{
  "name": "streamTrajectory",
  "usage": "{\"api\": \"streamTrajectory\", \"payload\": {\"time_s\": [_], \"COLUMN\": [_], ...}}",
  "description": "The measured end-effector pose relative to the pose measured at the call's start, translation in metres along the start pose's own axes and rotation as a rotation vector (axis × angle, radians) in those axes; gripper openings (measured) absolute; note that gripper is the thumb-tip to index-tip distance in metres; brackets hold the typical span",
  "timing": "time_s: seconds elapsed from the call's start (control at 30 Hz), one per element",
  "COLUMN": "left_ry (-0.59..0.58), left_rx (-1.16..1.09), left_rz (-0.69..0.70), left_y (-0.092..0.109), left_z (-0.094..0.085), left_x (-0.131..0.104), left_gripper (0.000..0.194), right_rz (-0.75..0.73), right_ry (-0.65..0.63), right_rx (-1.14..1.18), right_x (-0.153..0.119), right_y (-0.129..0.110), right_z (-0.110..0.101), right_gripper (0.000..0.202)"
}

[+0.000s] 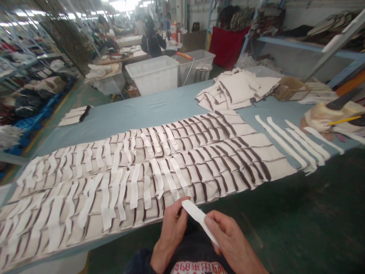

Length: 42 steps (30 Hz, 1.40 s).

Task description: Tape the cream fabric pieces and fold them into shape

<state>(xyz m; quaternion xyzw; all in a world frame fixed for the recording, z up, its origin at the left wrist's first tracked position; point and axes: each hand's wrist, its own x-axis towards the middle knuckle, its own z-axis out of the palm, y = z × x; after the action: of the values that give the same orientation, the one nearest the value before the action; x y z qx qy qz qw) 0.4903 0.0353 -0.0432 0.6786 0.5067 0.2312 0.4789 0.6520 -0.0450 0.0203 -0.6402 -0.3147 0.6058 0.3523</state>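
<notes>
A white fabric strip [196,215] is stretched between my two hands, in front of the table's near edge. My left hand [173,224] pinches its upper end between thumb and fingers. Further down, my right hand [228,236] grips the same strip, thumb on top. Just beyond lie overlapping rows of beige fabric pieces [211,186] with dark brown edges. Similar white strips [107,201] lie across the pieces on the left and middle, while those at the right show only their brown edges.
Loose white strips [281,142] lie at the right of the blue-grey table [137,114]. A pile of beige pieces [239,87], a cardboard box [292,88] and a yellow pencil [343,121] are behind them. Plastic bins [154,76] stand past the table; a person [153,42] is farther back.
</notes>
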Motion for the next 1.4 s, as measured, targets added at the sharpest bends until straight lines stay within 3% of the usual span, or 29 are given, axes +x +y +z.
{"api": "streamTrajectory", "payload": {"time_s": [0.2, 0.27, 0.37, 0.47, 0.53, 0.67, 0.77, 0.87, 1.0, 1.17, 1.4], "left_ry": [0.079, 0.082, -0.006, -0.132, -0.135, -0.058, -0.158, -0.149, 0.09, 0.206, 0.404], "left_rx": [0.245, 0.232, -0.081, -0.684, -0.983, -1.089, -1.066, -1.14, -1.315, -1.354, -1.359], "left_rz": [0.05, 0.022, -0.126, -0.445, -0.632, -0.732, -0.67, -0.605, -0.53, -0.448, -0.494], "left_y": [-0.004, -0.004, 0.0, 0.004, 0.004, -0.002, -0.005, -0.007, -0.014, -0.035, -0.068], "left_z": [-0.007, -0.01, -0.008, -0.001, 0.004, 0.003, -0.006, -0.016, -0.04, -0.091, -0.153], "left_x": [-0.003, -0.005, -0.011, -0.019, -0.027, -0.048, -0.067, -0.082, -0.097, -0.114, -0.135], "left_gripper": [0.038, 0.038, 0.031, 0.026, 0.027, 0.031, 0.03, 0.028, 0.022, 0.022, 0.034], "right_rz": [0.004, 0.015, 0.023, 0.02, 0.02, 0.06, 0.088, 0.088, 0.032, -0.01, 0.013], "right_ry": [0.001, -0.01, -0.017, -0.011, -0.009, -0.062, -0.122, -0.182, -0.209, -0.227, -0.238], "right_rx": [-0.05, -0.053, -0.034, -0.034, -0.044, -0.046, -0.065, -0.096, -0.144, -0.207, -0.233], "right_x": [-0.004, -0.006, -0.007, -0.006, -0.006, -0.004, 0.001, 0.008, 0.014, 0.023, 0.032], "right_y": [0.0, 0.0, -0.001, 0.001, 0.006, 0.019, 0.027, 0.026, 0.012, 0.005, 0.006], "right_z": [-0.003, -0.003, -0.002, 0.002, 0.005, 0.012, 0.024, 0.046, 0.086, 0.144, 0.226], "right_gripper": [0.059, 0.06, 0.062, 0.065, 0.066, 0.066, 0.064, 0.064, 0.066, 0.068, 0.072]}}
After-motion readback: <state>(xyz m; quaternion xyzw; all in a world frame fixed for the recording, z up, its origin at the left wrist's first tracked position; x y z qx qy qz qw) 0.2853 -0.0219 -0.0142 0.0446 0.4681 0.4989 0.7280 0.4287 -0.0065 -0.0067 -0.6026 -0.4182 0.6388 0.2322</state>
